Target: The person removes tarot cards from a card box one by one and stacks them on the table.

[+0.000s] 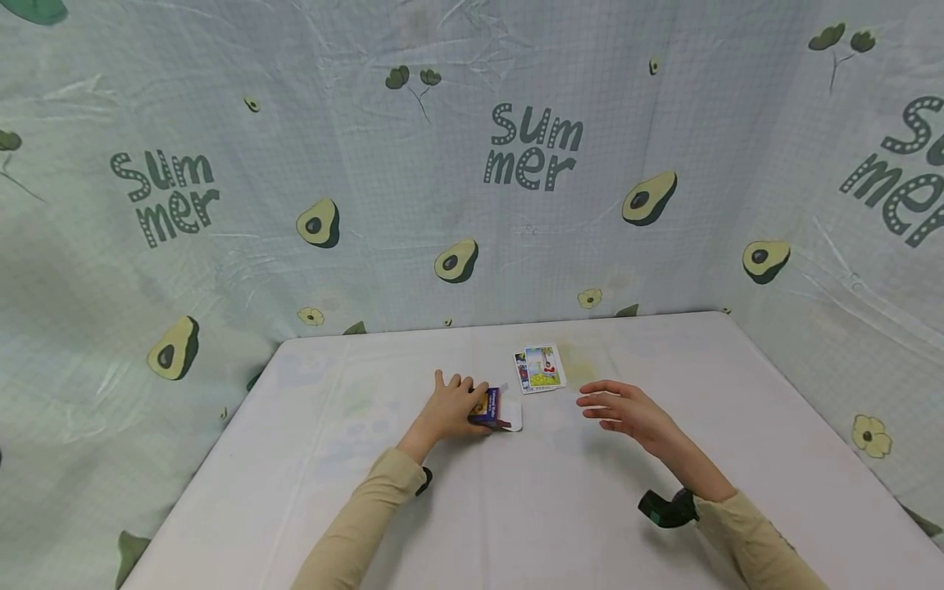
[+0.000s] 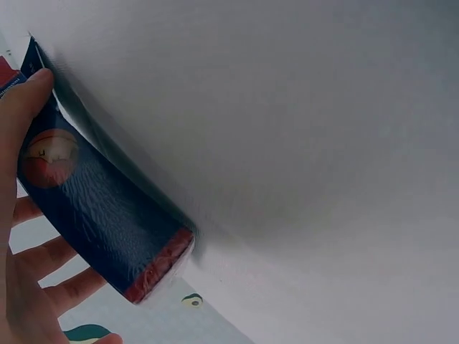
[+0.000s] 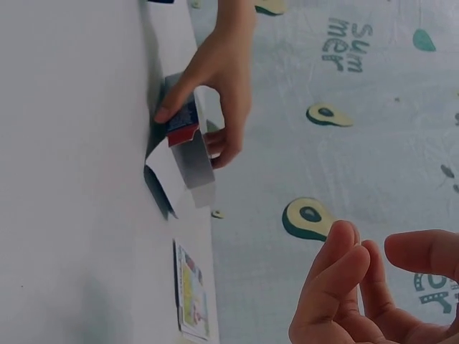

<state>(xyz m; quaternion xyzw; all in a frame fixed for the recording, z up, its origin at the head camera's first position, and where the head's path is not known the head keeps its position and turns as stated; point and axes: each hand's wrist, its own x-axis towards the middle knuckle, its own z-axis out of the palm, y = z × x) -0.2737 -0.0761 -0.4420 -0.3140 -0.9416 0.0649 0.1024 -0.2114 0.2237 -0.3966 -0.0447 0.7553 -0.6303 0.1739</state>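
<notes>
My left hand (image 1: 451,407) grips a small dark blue and red card box (image 1: 488,406) at the table's middle, thumb on one side and fingers on the other. In the left wrist view the box (image 2: 107,201) shows a round picture and a red end band. Its white flap (image 3: 166,179) stands open toward the right. Just beyond the box lie a few picture cards (image 1: 542,367), overlapping and face up. My right hand (image 1: 627,414) hovers above the table to the right of the cards, holding nothing, its fingers loosely bent.
A white cloth covers the table (image 1: 553,508). Behind and beside it hangs a pale curtain (image 1: 413,180) printed with avocados and lettering. A black wrist camera (image 1: 667,508) sits at the right wrist.
</notes>
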